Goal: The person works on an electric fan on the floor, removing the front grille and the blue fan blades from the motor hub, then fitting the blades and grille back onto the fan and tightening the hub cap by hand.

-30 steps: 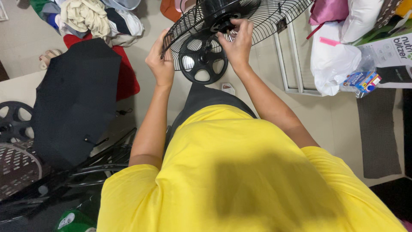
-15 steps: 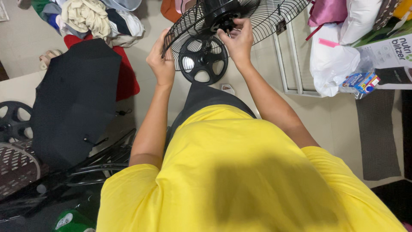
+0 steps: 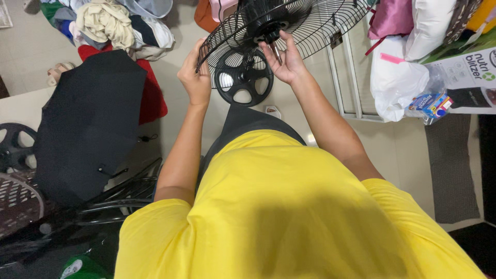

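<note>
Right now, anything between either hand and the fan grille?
Nothing visible. The left hand already grips the rim of the black wire fan grille, and the right hand is at the motor hub in the grille's centre, fingertips on the shaft area. The round fan base sits below, clear of both.

The wire fan guard, gripped at its rim by the left hand, runs off the top edge above the grip. The fan motor hub just above the right hand is likewise cropped. That hand's fingertips hide the shaft's base. Left of both grips, a black wheel-shaped part is cut by the frame's edge.
</note>
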